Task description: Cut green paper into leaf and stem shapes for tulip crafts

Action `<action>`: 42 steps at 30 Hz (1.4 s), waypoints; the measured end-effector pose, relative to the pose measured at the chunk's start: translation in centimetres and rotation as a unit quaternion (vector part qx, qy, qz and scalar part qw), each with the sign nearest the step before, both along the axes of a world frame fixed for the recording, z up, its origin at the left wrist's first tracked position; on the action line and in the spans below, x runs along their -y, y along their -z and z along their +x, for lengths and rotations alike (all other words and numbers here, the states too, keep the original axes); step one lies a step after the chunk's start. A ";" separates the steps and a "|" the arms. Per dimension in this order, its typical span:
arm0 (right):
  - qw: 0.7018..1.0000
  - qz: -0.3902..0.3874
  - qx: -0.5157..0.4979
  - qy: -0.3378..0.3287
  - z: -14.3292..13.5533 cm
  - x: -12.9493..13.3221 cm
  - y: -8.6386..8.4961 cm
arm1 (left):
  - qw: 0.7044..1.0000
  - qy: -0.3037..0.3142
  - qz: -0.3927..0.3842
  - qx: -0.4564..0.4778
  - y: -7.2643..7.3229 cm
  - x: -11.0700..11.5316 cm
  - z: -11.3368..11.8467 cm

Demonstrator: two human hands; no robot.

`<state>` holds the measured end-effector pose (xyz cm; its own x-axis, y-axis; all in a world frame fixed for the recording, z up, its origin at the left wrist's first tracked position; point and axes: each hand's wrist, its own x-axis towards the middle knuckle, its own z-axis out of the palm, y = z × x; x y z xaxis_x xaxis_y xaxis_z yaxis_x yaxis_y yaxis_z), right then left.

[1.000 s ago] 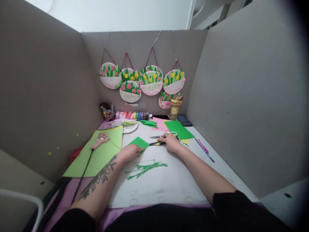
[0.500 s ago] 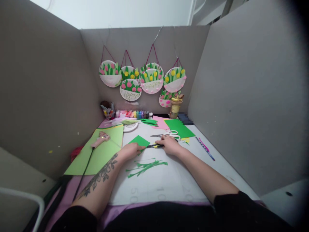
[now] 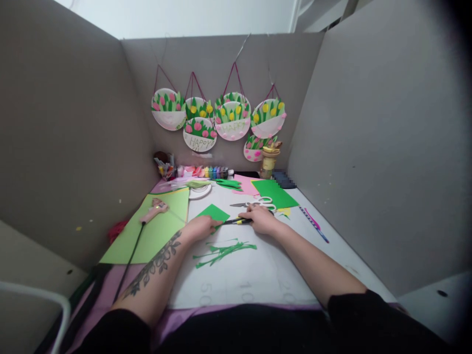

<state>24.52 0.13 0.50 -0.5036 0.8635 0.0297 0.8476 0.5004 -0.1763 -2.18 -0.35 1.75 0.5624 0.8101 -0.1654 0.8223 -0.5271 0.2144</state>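
Left hand (image 3: 201,228), fingers partly open, presses green square (image 3: 215,212); right hand (image 3: 262,220), fingers closed, grips black tool (image 3: 231,222). Light left pressure could let the square slip.

Upper garment: black. The torso section (image 3: 243,330) is plain. The left sleeve (image 3: 115,334) and right sleeve (image 3: 352,312) are matching black and end along the arms, exposing both forearms. Left forearm (image 3: 170,278): marked with a botanical tattoo (image 3: 159,265) of dark outlined leaves and petal-like shapes, running lengthwise from near the wrist toward the cuff. Left hand (image 3: 201,228) and right hand (image 3: 262,220): ungloved.
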 end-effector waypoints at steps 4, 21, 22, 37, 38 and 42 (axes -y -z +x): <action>1.000 0.000 -0.003 -0.010 -0.2 0.1 0.2 | 1.000 0.002 0.000 -0.002 0.1 -0.1 0.0; 0.999 -0.003 -0.008 -0.041 -1.3 1.0 0.2 | 0.999 0.031 0.008 -0.041 -0.1 -0.2 -0.1; 0.999 -0.001 -0.007 -0.043 -1.4 1.1 0.2 | 0.999 0.033 0.009 -0.043 -0.1 -0.2 -0.1; 0.995 -0.041 -0.035 -0.089 -3.0 2.5 -0.4 | 1.000 0.002 0.001 0.030 0.4 -0.3 -0.3; 0.993 -0.049 -0.051 -0.094 -2.5 2.3 -0.5 | 0.999 -0.002 -0.004 0.036 0.4 -0.3 -0.4; 0.986 -0.078 -0.129 -0.071 0.5 1.0 -1.2 | 0.998 -0.025 0.007 0.054 0.4 -0.4 -0.4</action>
